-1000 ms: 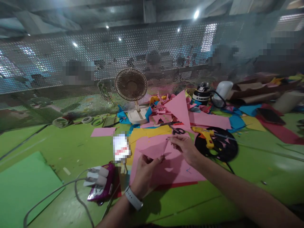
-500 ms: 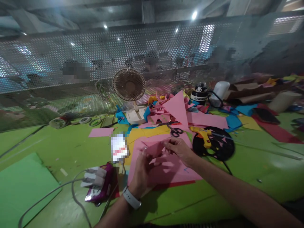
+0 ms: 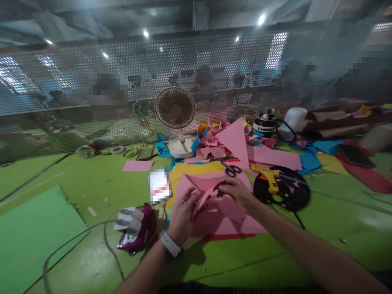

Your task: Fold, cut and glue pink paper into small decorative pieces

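Note:
Both of my hands hold a folded piece of pink paper (image 3: 203, 185) just above a larger pink sheet (image 3: 222, 222). My left hand (image 3: 185, 208) grips its lower left side, a pale watch strap around the wrist. At its right corner the fingers of my right hand (image 3: 234, 191) pinch the paper. The piece is bent, with a pointed tip toward the upper left. Yellow paper (image 3: 199, 168) lies behind the pink sheet, and black-handled scissors (image 3: 232, 170) rest beyond my right hand.
To the right, a yellow glue gun (image 3: 271, 179) lies on a round black plate (image 3: 297, 194). A fan (image 3: 175, 108) stands behind, beside heaped paper scraps (image 3: 214, 141). Left are a phone with blurred screen (image 3: 159, 185), a purple power bank with white plugs (image 3: 137, 232) and green paper (image 3: 36, 237).
The pink piece has been tilted and bent, so its pointed tip now stands up at the upper left. My left hand has closed around its lower side. The whole view has shifted slightly.

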`<state>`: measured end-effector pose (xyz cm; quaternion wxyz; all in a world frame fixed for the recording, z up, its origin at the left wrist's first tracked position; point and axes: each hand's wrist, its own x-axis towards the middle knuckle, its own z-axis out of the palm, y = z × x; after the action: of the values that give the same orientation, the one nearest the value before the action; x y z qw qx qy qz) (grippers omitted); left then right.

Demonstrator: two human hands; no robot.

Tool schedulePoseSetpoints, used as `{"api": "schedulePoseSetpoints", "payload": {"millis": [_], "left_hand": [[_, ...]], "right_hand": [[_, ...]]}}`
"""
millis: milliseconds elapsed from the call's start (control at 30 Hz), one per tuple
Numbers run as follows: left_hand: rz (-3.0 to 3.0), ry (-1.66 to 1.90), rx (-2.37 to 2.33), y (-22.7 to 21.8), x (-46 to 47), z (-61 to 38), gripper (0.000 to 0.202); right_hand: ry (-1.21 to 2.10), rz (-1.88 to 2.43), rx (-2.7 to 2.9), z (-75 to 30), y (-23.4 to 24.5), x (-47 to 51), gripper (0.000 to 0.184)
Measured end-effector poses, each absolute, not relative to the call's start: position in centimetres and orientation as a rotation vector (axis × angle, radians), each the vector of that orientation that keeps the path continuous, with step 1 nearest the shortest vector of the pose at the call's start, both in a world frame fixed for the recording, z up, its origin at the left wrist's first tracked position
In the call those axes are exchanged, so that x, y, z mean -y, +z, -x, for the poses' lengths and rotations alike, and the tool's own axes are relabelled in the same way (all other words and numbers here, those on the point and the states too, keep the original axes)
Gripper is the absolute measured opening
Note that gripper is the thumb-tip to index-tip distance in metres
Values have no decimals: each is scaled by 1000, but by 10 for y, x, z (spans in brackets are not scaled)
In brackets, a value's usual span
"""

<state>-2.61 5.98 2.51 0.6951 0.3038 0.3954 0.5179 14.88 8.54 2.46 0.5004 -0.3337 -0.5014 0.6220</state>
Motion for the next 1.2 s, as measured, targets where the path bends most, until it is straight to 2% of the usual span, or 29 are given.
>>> {"api": "schedulePoseSetpoints", "payload": {"millis": [167,367,433,467,533,633,833,1000,1100,1200], "left_hand": [[-868,1137,-905,28,-59,30,42],[-951,1091,-939,25,-59,29,36],[-960,1083,-952,25,-59,28,34],[-953,1088,-956,25,-60,27,35],[-924,1105,-952,24,-61,28,38],[-876,1082,-951,23,-64,31,43],[-819,1021,-1008,25,-68,38,27],[-820,1301,-1098,34,-69,41,41],[-789,1416,-1060,35,-67,38,48],[-717,1377,-1055,30,-65,33,33]], "right_hand": [[1484,785,1327,-163,33,-90,41],[1400,945,1834,-164,40,-88,28],[1227,1036,1856,-158,34,-87,15],[1129,1071,1860,-156,31,-86,18],[1030,1094,1851,-152,25,-87,38],[1070,1107,1734,-151,21,-90,45],[1105,1182,1479,-150,15,-94,45],[1396,1155,1362,-146,13,-88,33],[1417,1186,1349,-142,14,-83,33],[1407,1146,1339,-137,15,-78,36]]}}
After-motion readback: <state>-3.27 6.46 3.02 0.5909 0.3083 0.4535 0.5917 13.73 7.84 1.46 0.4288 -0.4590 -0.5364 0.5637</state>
